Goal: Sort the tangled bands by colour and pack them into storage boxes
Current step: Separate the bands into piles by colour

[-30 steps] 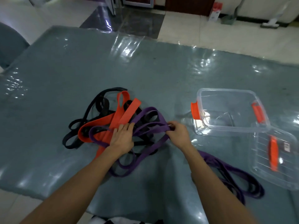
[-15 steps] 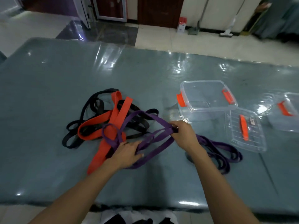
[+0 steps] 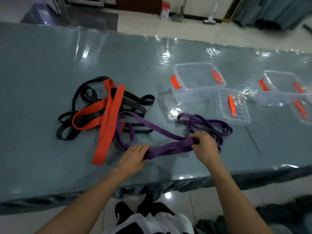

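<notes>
Both hands are on the same purple band, which is bunched into a few strands stretched between them just above the table. The right hand has its fingers curled tight over the top of the strands, thumb tucked underneath, so it's a proper fist-style grip. The left hand is looser: fingers fairly flat on top with the thumb wrapped under the band's near end, pinching it. From the left hand the purple loops back up into the tangle, where it's still crossed with the orange bands and the black bands lying in a heap on the table. Behind the right hand sits a separate pile of purple bands flat on the table. Past that is an open clear storage box with orange latches, its lid lying just beside it, and a second clear box further right.
</notes>
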